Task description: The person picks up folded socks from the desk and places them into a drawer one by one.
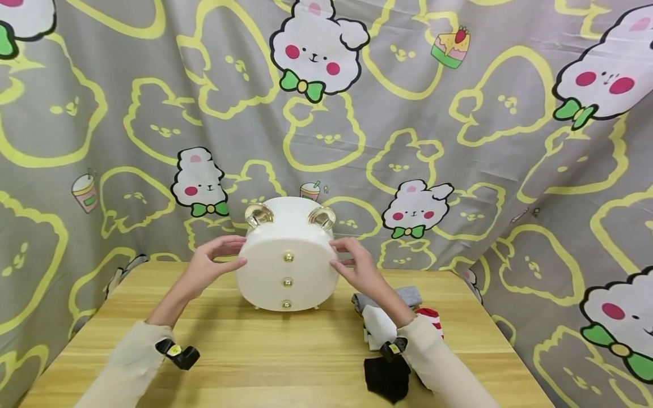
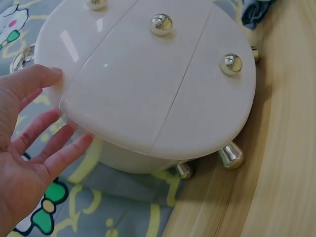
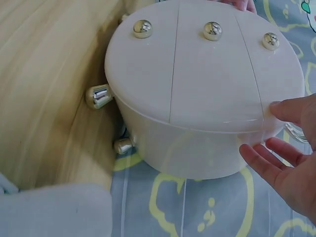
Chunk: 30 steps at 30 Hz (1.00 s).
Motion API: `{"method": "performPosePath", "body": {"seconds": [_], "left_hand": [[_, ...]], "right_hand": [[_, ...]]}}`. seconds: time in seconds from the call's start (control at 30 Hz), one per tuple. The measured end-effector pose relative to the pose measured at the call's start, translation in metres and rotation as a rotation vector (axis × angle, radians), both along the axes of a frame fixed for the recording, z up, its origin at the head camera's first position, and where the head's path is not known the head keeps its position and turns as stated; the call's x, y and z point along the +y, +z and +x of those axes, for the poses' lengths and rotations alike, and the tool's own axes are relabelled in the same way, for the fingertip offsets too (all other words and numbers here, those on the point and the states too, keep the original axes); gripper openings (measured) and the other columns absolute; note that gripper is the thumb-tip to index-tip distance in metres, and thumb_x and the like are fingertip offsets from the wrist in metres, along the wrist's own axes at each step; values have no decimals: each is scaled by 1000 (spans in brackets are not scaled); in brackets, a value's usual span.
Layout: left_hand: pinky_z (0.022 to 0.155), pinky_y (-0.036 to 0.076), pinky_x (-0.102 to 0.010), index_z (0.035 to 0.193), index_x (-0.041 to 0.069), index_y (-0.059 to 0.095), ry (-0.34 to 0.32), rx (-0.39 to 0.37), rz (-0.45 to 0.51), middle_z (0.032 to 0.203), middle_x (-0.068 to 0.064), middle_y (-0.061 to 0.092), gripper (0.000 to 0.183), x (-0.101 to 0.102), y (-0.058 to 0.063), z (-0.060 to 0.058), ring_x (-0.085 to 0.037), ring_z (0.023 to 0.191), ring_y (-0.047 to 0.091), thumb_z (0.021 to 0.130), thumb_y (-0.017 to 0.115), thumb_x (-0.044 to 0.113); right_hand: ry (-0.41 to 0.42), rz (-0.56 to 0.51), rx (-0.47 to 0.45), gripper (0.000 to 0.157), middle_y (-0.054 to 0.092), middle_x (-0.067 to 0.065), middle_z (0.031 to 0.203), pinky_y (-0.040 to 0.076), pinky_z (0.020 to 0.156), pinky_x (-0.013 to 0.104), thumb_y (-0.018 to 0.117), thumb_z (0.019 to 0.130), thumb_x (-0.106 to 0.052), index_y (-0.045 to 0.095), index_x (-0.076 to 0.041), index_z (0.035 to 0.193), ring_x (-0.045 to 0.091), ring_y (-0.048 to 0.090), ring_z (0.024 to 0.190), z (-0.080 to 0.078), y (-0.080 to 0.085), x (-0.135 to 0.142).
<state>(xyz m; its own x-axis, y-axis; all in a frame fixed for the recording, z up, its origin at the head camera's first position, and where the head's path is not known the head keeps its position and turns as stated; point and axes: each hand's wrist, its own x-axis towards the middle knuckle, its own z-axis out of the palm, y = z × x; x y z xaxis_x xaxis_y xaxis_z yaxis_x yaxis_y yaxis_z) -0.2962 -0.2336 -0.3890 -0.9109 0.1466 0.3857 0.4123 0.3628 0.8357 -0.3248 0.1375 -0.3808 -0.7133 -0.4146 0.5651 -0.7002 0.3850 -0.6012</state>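
Observation:
A white rounded storage box [image 1: 270, 283] with gold ears and gold feet stands upright on the wooden table. Two seams divide its front into three drawers, each with a round gold knob [image 2: 161, 24]. At the box's left side is my left hand [image 1: 210, 263], its thumb at the front edge and its fingers spread along the side. My right hand [image 1: 359, 266] is at the opposite side; in the right wrist view its thumb touches the front face near the rim while the fingers lie loosely by the side wall. All drawers look shut.
Right of the box, partly under my right forearm, lie folded cloth items: a grey one [image 1: 410, 296], a white one [image 1: 378, 326], a red-and-white striped one [image 1: 431, 318] and a black one [image 1: 388, 378]. A patterned grey curtain [image 1: 326, 153] hangs behind the table [image 1: 245, 362].

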Motion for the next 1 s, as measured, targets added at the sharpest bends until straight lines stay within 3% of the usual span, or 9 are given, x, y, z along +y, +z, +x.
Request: {"method": "performPosePath", "body": {"seconds": [0.17, 0.57, 0.73, 0.83, 1.0], "left_hand": [[87, 57, -25, 137, 13, 62, -14, 4, -4, 133, -15, 67, 49, 12, -1, -6, -4, 111, 63, 92, 78, 22], [89, 57, -25, 135, 14, 64, -31, 12, 26, 133, -13, 67, 48, 24, -4, -17, -13, 113, 65, 90, 80, 21], [91, 57, -25, 136, 14, 62, -41, 9, 46, 136, -13, 66, 50, 31, -3, -21, -10, 114, 64, 90, 80, 20], [90, 57, -24, 136, 14, 63, -39, 8, 56, 136, -12, 65, 50, 32, -4, -20, -6, 112, 63, 89, 81, 20], [87, 58, -24, 135, 12, 63, -30, 14, 65, 136, -15, 65, 50, 34, -7, -19, -23, 118, 64, 89, 81, 19]], "right_hand": [[-7, -3, -20, 36, 58, 18, 125, 63, 83, 29, 72, 94, -2, 62, -4, 128, 36, 64, 117, 0, 1, 12], [-5, 6, -41, 36, 57, 20, 127, 64, 86, 36, 71, 94, -1, 61, -4, 129, 36, 63, 118, -4, 3, 25], [-19, 0, -41, 36, 56, 27, 125, 62, 87, 49, 69, 93, 7, 60, 5, 128, 43, 62, 117, 13, 20, 24], [-16, -9, -34, 35, 57, 28, 123, 62, 85, 50, 69, 92, 8, 60, 6, 126, 43, 63, 115, 19, 25, 24], [-1, -25, -31, 35, 56, 29, 122, 63, 85, 49, 69, 91, 9, 61, 8, 124, 44, 63, 115, 19, 24, 25]]}}
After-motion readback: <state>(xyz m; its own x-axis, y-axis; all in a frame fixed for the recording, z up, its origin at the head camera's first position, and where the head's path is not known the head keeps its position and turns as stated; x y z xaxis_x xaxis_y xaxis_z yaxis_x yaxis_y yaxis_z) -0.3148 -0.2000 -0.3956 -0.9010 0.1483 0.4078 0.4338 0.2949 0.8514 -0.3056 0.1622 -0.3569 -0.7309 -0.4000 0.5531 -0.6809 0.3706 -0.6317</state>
